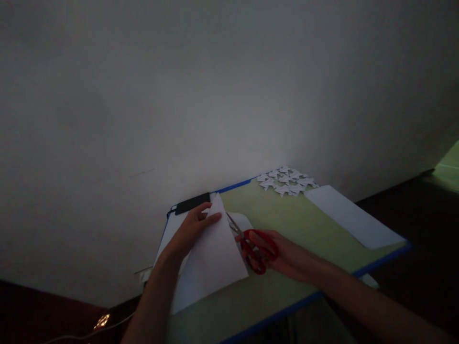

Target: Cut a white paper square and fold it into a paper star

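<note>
Left hand [193,227] pinches a white sheet [211,260] near its top, thumb on the near face. Sheet is over the left part of the table [287,289], tilted up, pointed corner up top, wide end toward the person. Right hand [285,251] grips the scissors [269,246] by the red handles, finger wrapped at the loop. Blades point up and left, at the sheet's right edge, slightly apart. Can't tell how far they are into the paper.

A white flap [241,220] shows just behind the blades; can't tell if it's part of the same sheet. Black item [192,203] lies at the table's far left corner, near the left hand, with more white paper [174,229] just below it.

Far edge of table, right of the hands: cluster of white cutouts [286,180], pointed shapes, lying flat. Blank sheet [353,217] lies at the right end, just beside the cutouts, well apart from the scissors.

Table top is pale green, blue edging, far side by a grey wall [215,95]. White cable [86,336] runs low at left. Lighting is dim.
</note>
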Action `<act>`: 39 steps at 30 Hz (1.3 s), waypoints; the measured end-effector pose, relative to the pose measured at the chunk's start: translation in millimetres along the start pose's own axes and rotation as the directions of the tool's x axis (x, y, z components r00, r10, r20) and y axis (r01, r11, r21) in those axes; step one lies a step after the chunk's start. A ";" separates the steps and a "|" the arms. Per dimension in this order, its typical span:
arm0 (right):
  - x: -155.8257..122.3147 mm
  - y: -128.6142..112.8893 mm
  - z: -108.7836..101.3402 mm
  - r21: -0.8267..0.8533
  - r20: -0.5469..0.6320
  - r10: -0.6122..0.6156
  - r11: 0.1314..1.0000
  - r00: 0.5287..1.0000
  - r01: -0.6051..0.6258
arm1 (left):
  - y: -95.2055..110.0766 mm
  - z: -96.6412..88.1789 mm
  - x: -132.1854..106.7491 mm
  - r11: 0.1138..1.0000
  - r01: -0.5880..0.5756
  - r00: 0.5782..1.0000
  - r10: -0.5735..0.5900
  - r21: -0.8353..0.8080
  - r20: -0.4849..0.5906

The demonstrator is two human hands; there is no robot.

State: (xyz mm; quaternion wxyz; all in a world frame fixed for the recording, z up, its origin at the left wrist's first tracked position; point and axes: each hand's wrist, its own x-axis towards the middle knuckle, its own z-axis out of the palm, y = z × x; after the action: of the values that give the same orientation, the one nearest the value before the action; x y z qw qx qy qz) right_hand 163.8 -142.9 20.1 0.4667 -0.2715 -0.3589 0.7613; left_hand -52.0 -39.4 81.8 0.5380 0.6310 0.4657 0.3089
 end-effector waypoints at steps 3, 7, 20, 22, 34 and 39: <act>9.1 2.4 1.8 -0.011 0.002 -0.035 0.999 0.999 0.035 | 1.0 1.2 -1.5 1.000 0.014 1.000 -0.014 -0.011 0.010; 23.6 8.0 2.3 -0.154 -0.048 -0.127 0.981 0.991 0.118 | 1.7 3.8 -3.4 1.000 0.018 1.000 -0.018 -0.014 0.001; 45.0 -2.1 -7.2 -0.415 0.007 -0.235 0.884 0.972 0.216 | 3.6 -3.0 -5.6 0.997 0.002 1.000 -0.001 -0.080 0.005; 46.4 -10.9 -6.4 -0.446 0.059 -0.222 0.866 0.973 0.224 | 2.4 -6.5 -5.2 0.994 -0.005 1.000 0.005 -0.111 -0.003; 48.3 -12.8 -3.5 -0.507 0.031 -0.258 0.829 0.966 0.238 | -7.5 5.0 0.4 0.983 -0.067 0.998 0.069 -0.171 0.006; 47.4 -11.6 -4.4 -0.489 0.047 -0.234 0.842 0.971 0.227 | -4.9 9.1 -2.5 0.988 -0.059 0.998 0.059 -0.143 -0.002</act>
State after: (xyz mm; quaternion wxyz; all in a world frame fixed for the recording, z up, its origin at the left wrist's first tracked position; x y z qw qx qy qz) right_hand 153.3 -95.2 23.0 0.4728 -0.3415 -0.5671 0.5816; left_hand -46.1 -45.4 75.3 0.5729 0.6047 0.4231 0.3565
